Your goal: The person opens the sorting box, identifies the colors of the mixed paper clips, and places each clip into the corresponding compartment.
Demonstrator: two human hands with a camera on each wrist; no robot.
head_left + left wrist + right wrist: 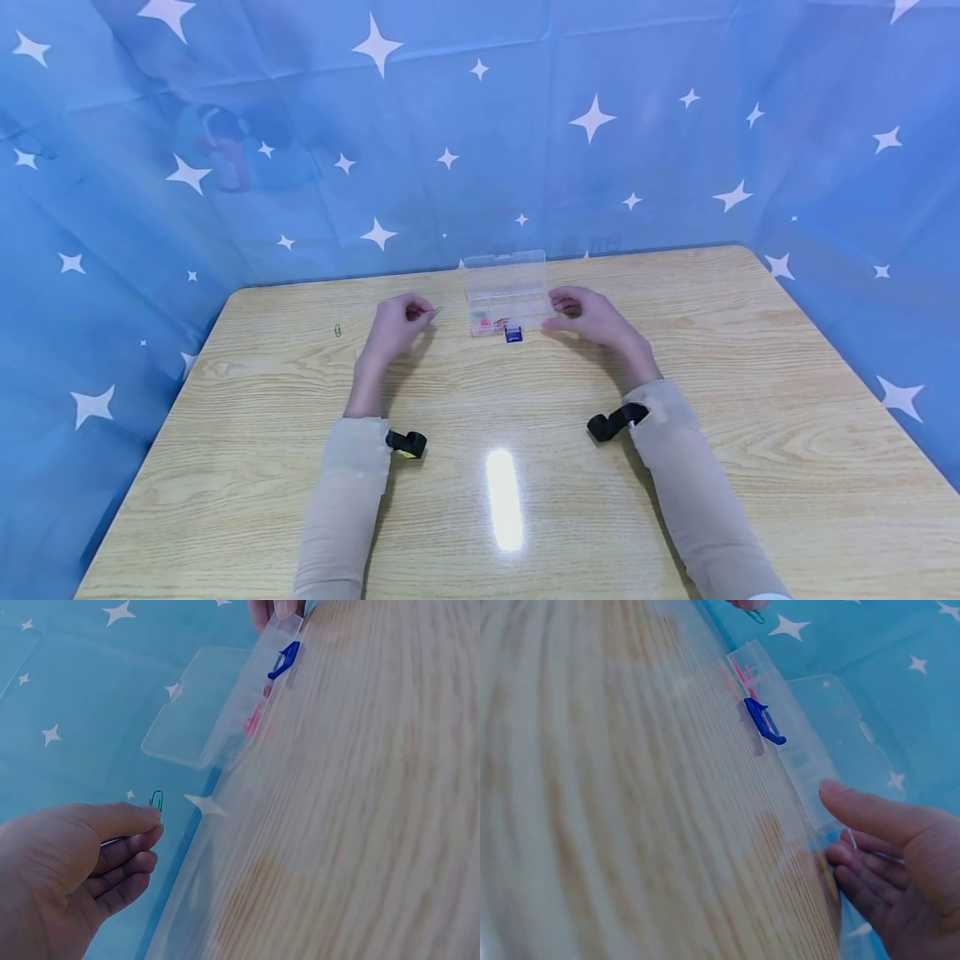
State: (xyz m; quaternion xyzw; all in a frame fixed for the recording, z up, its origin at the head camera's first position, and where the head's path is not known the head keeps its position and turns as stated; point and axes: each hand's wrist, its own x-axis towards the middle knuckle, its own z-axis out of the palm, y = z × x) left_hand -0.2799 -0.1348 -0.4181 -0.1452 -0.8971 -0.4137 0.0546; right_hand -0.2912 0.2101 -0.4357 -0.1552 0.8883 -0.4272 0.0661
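Observation:
Between thumb and index finger, my left hand (402, 323) pinches a green paper clip (156, 801), raised to the left of a clear plastic box (801, 750). The box stands with its hinged lid (506, 273) up, towards the back of the table. My right hand (592, 317) holds the box's right end, thumb at the near corner and fingers behind. Small red and pink pieces (485, 322) lie inside on the left; their kind is too small to tell. A blue latch-like piece (763, 722) sits at the front wall.
Another green paper clip (337, 330) lies on the wooden table (442, 417), left of my left hand. A blue curtain with white stars (495, 108) hangs just behind the table's back edge. Cameras are strapped to both wrists.

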